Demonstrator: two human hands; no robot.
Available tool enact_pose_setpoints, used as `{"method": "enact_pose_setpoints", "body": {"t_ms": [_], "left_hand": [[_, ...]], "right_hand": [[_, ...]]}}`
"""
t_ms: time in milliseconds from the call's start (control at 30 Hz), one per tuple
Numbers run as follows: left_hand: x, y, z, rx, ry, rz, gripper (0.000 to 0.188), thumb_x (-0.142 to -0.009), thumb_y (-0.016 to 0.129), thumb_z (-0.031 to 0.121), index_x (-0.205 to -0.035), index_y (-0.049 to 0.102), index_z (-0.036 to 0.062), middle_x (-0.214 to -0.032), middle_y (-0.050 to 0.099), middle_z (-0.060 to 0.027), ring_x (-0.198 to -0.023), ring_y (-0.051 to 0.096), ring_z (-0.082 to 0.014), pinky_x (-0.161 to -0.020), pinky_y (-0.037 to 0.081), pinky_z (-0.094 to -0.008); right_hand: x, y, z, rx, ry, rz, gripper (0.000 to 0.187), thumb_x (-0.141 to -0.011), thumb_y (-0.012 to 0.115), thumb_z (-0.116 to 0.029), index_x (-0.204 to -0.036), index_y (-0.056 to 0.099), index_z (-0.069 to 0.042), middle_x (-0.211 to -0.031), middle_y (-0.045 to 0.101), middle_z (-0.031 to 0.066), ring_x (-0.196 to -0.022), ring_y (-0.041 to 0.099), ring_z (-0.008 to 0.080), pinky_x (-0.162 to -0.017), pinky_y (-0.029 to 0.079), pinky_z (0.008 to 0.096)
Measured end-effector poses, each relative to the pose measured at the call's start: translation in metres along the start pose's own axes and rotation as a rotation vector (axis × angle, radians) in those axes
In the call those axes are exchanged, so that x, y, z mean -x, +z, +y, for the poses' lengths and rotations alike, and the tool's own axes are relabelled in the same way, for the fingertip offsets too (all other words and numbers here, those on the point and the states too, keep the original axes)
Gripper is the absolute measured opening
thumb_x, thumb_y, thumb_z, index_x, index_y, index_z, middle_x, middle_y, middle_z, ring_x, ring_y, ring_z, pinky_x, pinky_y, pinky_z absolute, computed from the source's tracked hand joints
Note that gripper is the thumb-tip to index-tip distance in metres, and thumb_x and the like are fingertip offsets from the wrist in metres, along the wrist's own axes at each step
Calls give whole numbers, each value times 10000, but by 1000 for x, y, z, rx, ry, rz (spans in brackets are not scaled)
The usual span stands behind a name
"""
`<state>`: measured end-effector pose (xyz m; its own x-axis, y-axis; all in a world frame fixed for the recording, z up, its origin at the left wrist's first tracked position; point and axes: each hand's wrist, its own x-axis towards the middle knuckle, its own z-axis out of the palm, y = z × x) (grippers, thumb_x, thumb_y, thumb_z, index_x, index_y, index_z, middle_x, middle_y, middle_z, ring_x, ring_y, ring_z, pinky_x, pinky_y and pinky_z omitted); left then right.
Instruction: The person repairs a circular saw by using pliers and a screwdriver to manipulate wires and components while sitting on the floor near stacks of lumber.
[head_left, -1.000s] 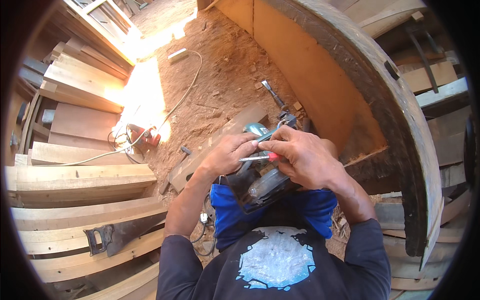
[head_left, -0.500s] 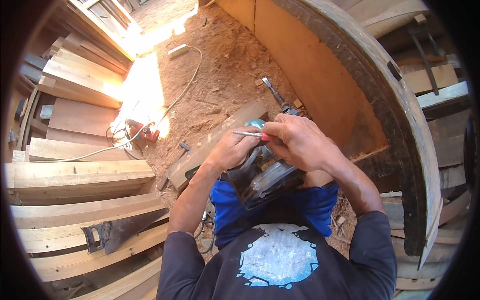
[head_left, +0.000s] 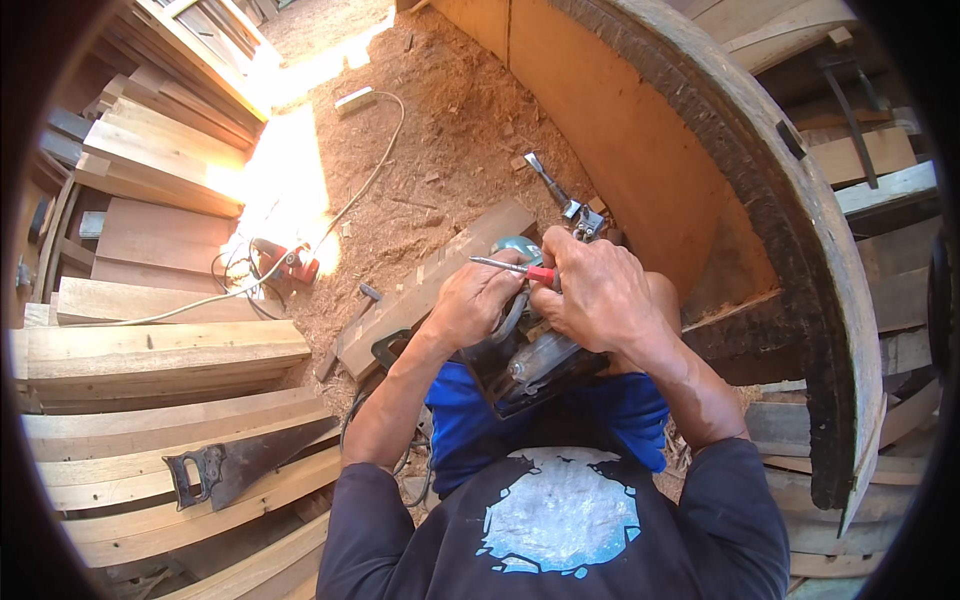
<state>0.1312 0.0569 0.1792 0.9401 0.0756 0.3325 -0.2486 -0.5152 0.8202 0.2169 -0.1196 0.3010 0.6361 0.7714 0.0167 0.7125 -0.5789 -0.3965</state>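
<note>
A circular saw (head_left: pixel 545 358) with a teal housing, a clear grey guard and a black base plate rests on my lap, over blue shorts. My right hand (head_left: pixel 605 295) is closed round the red handle of a screwdriver (head_left: pixel 541 273). The screwdriver's metal shaft points left, across the back of my left hand's fingers. My left hand (head_left: pixel 470 303) is closed against the near left side of the saw, with its fingertips partly hidden. Beyond the right hand, a chisel (head_left: pixel 545 180) lies on the sawdust beside some metal hardware.
A notched timber beam (head_left: pixel 430 285) lies ahead on the sawdust floor. A large curved wooden piece (head_left: pixel 800 230) stands close on my right. Stacked boards (head_left: pixel 150 350) fill the left, with a handsaw (head_left: pixel 245 465) on them. A red power tool (head_left: pixel 290 262) and cord lie beyond.
My right hand has turned and shifted slightly down with the screwdriver, showing more of its red handle. The saw has tilted a little on my lap.
</note>
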Motion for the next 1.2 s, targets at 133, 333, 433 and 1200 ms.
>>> {"method": "enact_pose_setpoints", "body": {"t_ms": [133,333,433,1200], "left_hand": [[3,4,-3,-147,180,89,313,-1037,473,282,-1116,693,75,-1038,698,-190,-981,644,-401,-851,495,-470],[-3,1,-1,215,-200,-42,312,-1032,498,282,-1141,689,61,-954,700,-180,-930,654,-389,-831,502,-455],[-4,1,8,232,-184,-1,311,-1027,507,263,-1157,684,43,-851,680,-138,-815,661,-290,-762,506,-402],[0,-25,77,-139,81,5,328,-845,718,235,-1057,630,1,-1246,644,-263,-1159,616,-401,-993,479,-465]], "right_hand": [[-1,1,0,-12,11,-12,314,-820,739,-265,-924,568,-23,-757,673,268,-797,685,485,-722,532,571],[-3,2,4,-14,46,48,198,-851,674,-215,-926,610,-43,-796,688,245,-815,683,467,-742,522,560],[0,-9,23,-91,103,-16,168,-865,645,-203,-948,634,-58,-814,694,232,-842,681,458,-762,518,541],[7,-11,51,-378,-83,-31,187,-923,686,-118,-1077,722,-19,-751,641,150,-694,637,226,-704,517,369]]}}
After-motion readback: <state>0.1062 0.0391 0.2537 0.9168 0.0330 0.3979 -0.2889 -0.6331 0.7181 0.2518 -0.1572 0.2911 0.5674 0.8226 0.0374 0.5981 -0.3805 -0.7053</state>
